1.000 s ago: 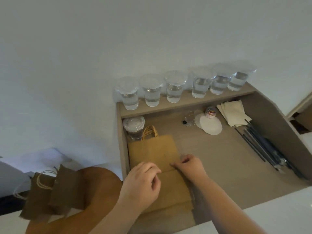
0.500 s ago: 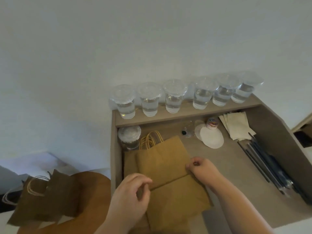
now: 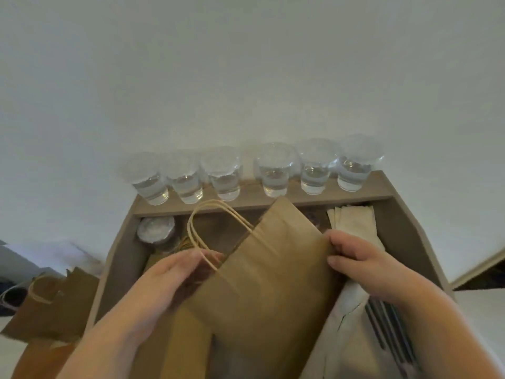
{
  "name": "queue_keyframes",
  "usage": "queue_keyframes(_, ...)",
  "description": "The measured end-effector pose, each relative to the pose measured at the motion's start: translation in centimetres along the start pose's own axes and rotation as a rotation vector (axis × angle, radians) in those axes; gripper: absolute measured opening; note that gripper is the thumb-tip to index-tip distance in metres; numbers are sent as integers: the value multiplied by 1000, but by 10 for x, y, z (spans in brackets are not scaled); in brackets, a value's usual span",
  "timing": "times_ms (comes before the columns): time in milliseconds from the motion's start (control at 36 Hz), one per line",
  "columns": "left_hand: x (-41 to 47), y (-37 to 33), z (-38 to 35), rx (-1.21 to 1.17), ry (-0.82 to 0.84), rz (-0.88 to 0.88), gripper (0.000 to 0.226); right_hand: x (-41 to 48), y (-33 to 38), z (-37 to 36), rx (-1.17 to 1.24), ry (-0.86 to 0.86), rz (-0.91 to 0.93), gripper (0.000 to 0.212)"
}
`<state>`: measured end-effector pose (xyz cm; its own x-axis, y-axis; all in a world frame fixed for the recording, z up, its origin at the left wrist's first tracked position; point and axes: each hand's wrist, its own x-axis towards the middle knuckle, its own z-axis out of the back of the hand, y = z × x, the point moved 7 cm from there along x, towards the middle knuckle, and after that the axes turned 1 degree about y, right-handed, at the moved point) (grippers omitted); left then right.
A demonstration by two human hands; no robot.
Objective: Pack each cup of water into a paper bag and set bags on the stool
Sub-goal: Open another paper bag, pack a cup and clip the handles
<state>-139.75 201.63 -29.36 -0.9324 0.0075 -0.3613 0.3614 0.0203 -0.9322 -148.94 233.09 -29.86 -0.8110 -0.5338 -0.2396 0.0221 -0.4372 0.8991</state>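
While it hangs flat between both hands, paper bag (image 3: 273, 269): lower middle of the frame, lifted above the tray (image 3: 120, 263), handles (image 3: 207, 214) pointing upper left.
Left hand (image 3: 169, 280): fingers curled round the bag's edge by the handles.
Right hand (image 3: 363, 266): pinches the opposite edge, thumb on the front face.
Step in hand: probably opening the bag; draw both edges apart evenly and square the base so it stands.
Stool (image 3: 35, 359): lower left, bags (image 3: 54, 302) on it.
Lidded cup (image 3: 157, 231): tray's far left corner.
Six cups (image 3: 274, 173): row on the shelf, frame centre, unpacked.
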Motion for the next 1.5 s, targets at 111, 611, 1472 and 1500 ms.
queue_keyframes(111,-8,-15,-67,-93,310,45,83,4,1,8,43,12,57,25)
queue_keyframes(611,-17,-28,-106,316,501,-103,67,8,28,5,53,-1,281,22)
queue_keyframes(1472,-33,-57,-67,264,135,-281,59,-37,102,-95,-40,-141,2,59)
queue_keyframes(1500,-36,-58,-70,297,129,-300,64,-38,105,-98,5,-114,16,53)
